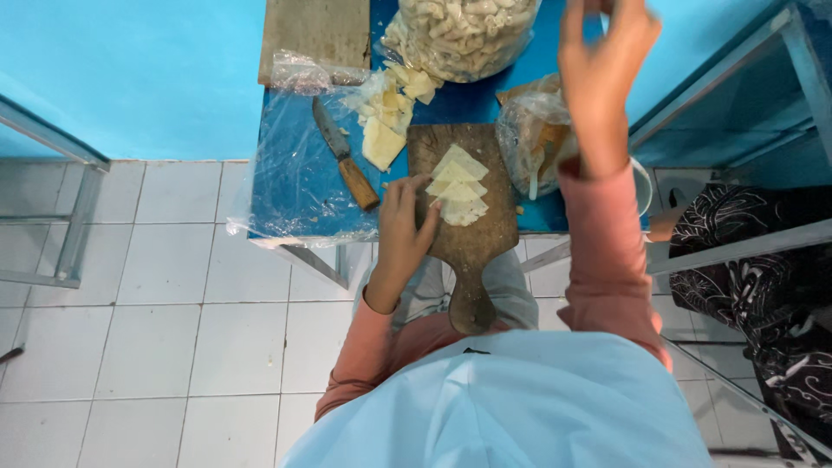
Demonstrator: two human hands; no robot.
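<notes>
The person's left hand (406, 227) rests on the near left edge of a wooden cutting board (472, 251), fingers loosely spread and flat, the fingertips touching a short stack of pale yellow dough triangles (459, 186) that lie overlapping in a row on the board. The hand presses on them rather than clasping anything. The board lies on a blue desk (472, 102), its handle sticking out over the near edge toward the person's lap.

The right hand (607, 52) is raised well above the desk, near the top of the view, fingers partly curled and apart; whether it pinches something small cannot be told, since the fingertips are cut off by the frame edge. Below it, just right of the board, sits a crumpled clear plastic bag (530, 139) with pale strips inside.

Left of the board lies a knife (345, 156) with a wooden handle, on a sheet of clear plastic (295, 186) that covers that part of the desk. Between knife and board is a loose heap of cut dough pieces (386, 113). Further back stands a large clear bag of shaped dough pieces (459, 35), and beside it a second wooden board (314, 30). The floor (156, 329) is of white tiles.
</notes>
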